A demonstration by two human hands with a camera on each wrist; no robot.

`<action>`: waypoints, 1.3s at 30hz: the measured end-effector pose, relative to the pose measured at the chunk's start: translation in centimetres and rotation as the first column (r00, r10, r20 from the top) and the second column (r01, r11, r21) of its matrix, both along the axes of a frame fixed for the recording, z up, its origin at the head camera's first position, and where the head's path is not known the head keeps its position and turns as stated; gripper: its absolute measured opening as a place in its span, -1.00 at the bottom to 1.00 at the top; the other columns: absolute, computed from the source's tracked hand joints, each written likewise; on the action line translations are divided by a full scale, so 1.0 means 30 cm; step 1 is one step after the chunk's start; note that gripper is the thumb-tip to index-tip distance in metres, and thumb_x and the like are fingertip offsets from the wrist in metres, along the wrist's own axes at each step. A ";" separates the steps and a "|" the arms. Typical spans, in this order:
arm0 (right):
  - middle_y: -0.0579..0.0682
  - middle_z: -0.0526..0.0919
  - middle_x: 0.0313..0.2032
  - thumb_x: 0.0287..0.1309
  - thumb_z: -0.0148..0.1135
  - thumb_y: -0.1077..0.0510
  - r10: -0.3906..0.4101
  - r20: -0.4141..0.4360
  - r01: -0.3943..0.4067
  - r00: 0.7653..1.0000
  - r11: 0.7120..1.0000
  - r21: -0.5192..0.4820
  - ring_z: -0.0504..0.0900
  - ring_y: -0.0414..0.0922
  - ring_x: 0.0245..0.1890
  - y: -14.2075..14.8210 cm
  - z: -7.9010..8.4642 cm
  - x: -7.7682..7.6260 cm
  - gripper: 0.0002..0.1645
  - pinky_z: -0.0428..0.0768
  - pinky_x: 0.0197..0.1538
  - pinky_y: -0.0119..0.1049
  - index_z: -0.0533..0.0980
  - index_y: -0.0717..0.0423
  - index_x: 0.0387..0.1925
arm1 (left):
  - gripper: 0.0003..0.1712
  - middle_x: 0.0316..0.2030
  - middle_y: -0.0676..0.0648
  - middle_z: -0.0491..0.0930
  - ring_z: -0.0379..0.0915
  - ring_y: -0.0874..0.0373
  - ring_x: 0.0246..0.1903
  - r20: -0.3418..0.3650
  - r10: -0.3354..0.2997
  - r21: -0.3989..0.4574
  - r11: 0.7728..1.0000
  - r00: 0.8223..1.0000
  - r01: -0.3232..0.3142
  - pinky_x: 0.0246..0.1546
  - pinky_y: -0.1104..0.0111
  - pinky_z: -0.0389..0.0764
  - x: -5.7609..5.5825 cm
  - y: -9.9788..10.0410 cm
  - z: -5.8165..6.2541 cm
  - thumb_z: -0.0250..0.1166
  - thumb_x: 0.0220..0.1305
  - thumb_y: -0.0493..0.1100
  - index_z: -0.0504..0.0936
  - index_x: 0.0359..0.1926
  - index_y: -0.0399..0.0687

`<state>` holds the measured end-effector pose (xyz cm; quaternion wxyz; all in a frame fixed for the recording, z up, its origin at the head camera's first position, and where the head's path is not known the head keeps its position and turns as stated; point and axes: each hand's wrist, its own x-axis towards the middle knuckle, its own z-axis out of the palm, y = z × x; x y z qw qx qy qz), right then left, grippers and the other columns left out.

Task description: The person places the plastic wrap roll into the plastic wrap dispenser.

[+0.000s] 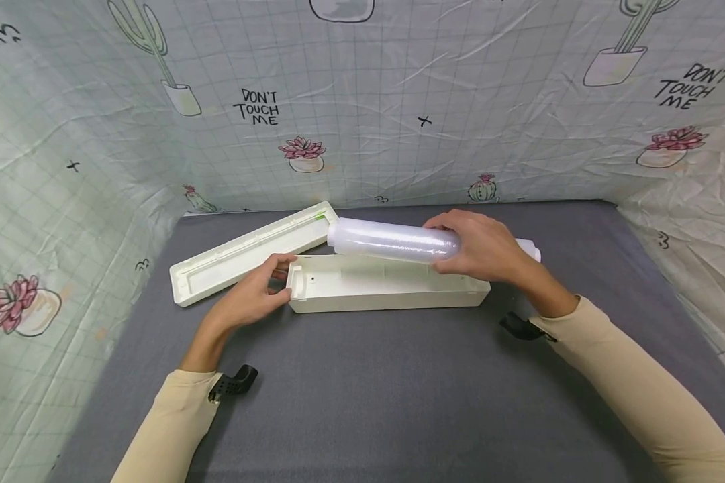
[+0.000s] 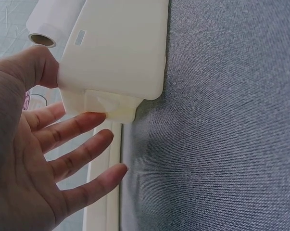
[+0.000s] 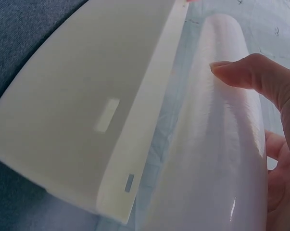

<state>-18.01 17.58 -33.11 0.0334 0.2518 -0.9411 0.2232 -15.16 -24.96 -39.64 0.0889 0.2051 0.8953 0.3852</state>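
Note:
A roll of plastic wrap (image 1: pixel 393 240) is tilted slightly just behind and above the long cream box (image 1: pixel 387 300). My right hand (image 1: pixel 482 245) grips it right of its middle, thumb on the near side in the right wrist view. The cardboard core (image 2: pixel 42 40) shows at the roll's end in the left wrist view. At the box's left end, my left hand (image 1: pixel 255 290) holds the corners between thumb and fingers; its lower fingers spread out free of the box. The box stands lidless on the table, its inside bare at the left.
Behind my left hand the long cream lid (image 1: pixel 254 251) lies inner side up, slanting, with a green slider (image 1: pixel 321 216) near its far end. Grey cloth (image 1: pixel 387 402) covers the table. A printed curtain (image 1: pixel 362 100) hangs behind and at both sides.

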 end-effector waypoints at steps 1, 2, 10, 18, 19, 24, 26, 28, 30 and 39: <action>-0.18 0.67 -0.02 -0.16 0.52 -0.05 0.004 0.001 -0.004 1.000 1.000 0.003 0.57 -0.14 -0.21 -0.004 0.000 0.001 -0.34 0.48 -0.25 -0.15 0.60 -0.24 0.11 | -0.29 0.24 -0.29 0.46 0.45 -0.20 0.19 0.001 -0.001 0.000 1.000 1.000 0.001 0.06 -0.09 0.57 0.000 0.000 0.000 0.21 0.32 -0.32 0.22 0.46 -0.18; -0.18 0.67 -0.01 -0.17 0.52 -0.06 0.010 0.001 -0.010 1.000 1.000 0.004 0.57 -0.14 -0.21 -0.008 0.000 0.001 -0.33 0.48 -0.26 -0.15 0.60 -0.24 0.11 | -0.29 0.24 -0.28 0.46 0.45 -0.20 0.19 0.002 -0.002 0.001 1.000 1.000 0.002 0.05 -0.09 0.58 0.000 0.000 -0.001 0.21 0.32 -0.32 0.22 0.45 -0.17; -0.17 0.66 0.00 -0.16 0.50 -0.07 0.051 0.000 -0.051 0.999 0.999 0.011 0.56 -0.14 -0.23 -0.036 -0.016 -0.002 -0.33 0.47 -0.28 -0.16 0.60 -0.24 0.12 | -0.29 0.23 -0.28 0.46 0.45 -0.18 0.18 0.006 -0.001 0.005 1.000 1.000 0.001 0.04 -0.06 0.59 -0.001 0.001 0.001 0.22 0.30 -0.33 0.23 0.45 -0.17; -0.16 0.65 -0.01 -0.14 0.48 -0.08 0.084 0.037 -0.085 0.996 0.996 0.026 0.55 -0.13 -0.20 -0.075 -0.024 0.001 -0.34 0.48 -0.25 -0.16 0.60 -0.27 0.13 | -0.28 0.24 -0.28 0.45 0.44 -0.19 0.20 0.021 -0.002 -0.005 1.000 1.000 0.002 0.05 -0.08 0.59 -0.003 0.001 0.000 0.22 0.32 -0.32 0.21 0.46 -0.16; -0.15 0.65 0.00 -0.13 0.49 -0.09 0.091 0.041 -0.092 0.995 0.995 0.029 0.56 -0.12 -0.20 -0.081 -0.024 0.003 -0.34 0.48 -0.24 -0.16 0.59 -0.27 0.14 | -0.28 0.24 -0.28 0.45 0.44 -0.19 0.20 0.019 -0.001 -0.007 1.000 1.000 0.001 0.05 -0.08 0.59 -0.003 0.000 0.001 0.22 0.32 -0.32 0.21 0.46 -0.16; -0.12 0.65 0.02 -0.11 0.50 -0.09 0.119 0.046 -0.121 0.992 0.992 0.041 0.57 -0.10 -0.18 -0.107 -0.022 0.006 -0.33 0.50 -0.23 -0.14 0.60 -0.23 0.15 | -0.27 0.24 -0.28 0.45 0.44 -0.20 0.20 0.021 -0.004 -0.005 1.000 1.000 0.004 0.04 -0.08 0.60 -0.003 0.001 0.003 0.21 0.31 -0.32 0.20 0.46 -0.18; -0.12 0.65 0.00 -0.11 0.50 -0.09 0.125 0.045 -0.127 0.991 0.991 0.049 0.57 -0.10 -0.18 -0.116 -0.021 0.004 -0.33 0.51 -0.24 -0.14 0.60 -0.23 0.15 | -0.27 0.25 -0.29 0.44 0.44 -0.20 0.20 0.025 -0.005 -0.004 1.000 1.000 0.005 0.04 -0.07 0.60 -0.003 0.002 0.005 0.21 0.31 -0.32 0.20 0.46 -0.18; -0.12 0.65 -0.01 -0.11 0.50 -0.09 0.130 0.044 -0.133 0.990 0.989 0.057 0.57 -0.10 -0.18 -0.125 -0.022 0.003 -0.32 0.51 -0.24 -0.15 0.60 -0.23 0.16 | -0.27 0.25 -0.28 0.44 0.44 -0.20 0.20 0.028 -0.006 -0.003 1.000 1.000 0.006 0.05 -0.08 0.60 -0.003 0.002 0.006 0.21 0.31 -0.32 0.20 0.46 -0.18; -0.12 0.65 -0.03 -0.11 0.50 -0.10 0.133 0.047 -0.136 0.990 0.989 0.065 0.57 -0.11 -0.18 -0.134 -0.023 0.003 -0.32 0.52 -0.24 -0.15 0.61 -0.23 0.16 | -0.27 0.25 -0.29 0.44 0.44 -0.20 0.20 0.030 -0.006 -0.001 1.000 1.000 0.006 0.05 -0.08 0.59 -0.003 0.003 0.008 0.21 0.32 -0.33 0.20 0.46 -0.19; -0.13 0.65 -0.05 -0.12 0.51 -0.10 0.150 0.063 -0.155 0.987 0.985 0.080 0.57 -0.12 -0.19 -0.165 -0.036 -0.005 -0.31 0.51 -0.24 -0.16 0.61 -0.22 0.16 | -0.27 0.23 -0.28 0.46 0.44 -0.20 0.21 0.027 0.003 -0.012 1.000 1.000 -0.003 0.08 -0.10 0.56 -0.003 0.003 0.008 0.23 0.30 -0.32 0.20 0.45 -0.21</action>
